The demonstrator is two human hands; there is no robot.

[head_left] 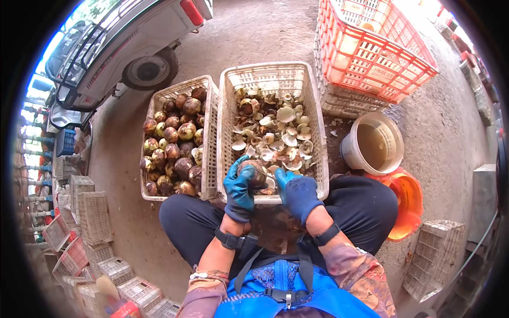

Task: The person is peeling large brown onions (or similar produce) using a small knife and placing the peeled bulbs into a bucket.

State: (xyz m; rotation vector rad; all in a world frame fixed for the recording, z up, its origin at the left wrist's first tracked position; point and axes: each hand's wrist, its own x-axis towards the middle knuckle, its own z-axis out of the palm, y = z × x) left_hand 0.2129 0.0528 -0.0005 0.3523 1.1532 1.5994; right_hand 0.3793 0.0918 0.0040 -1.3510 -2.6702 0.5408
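Observation:
My left hand (240, 186), in a blue glove, is wrapped round a brown round bulb (254, 174) over the front edge of the middle crate (224, 122). Close on its right, my right hand (297, 192), gloved too, has its fingers bent towards the bulb; anything between them is hidden. Cut pale shell-like pieces (286, 115) and brown scraps lie in the middle crate. Whole brown and greenish bulbs (186, 131) fill the crate on the left (211, 132).
A bucket of murky liquid (389, 161) stands at the right, by an orange container (411, 204). Behind it are stacked crates with a red one (366, 66) on top. A vehicle (122, 53) is at the upper left; more crates (95, 217) lie lower left.

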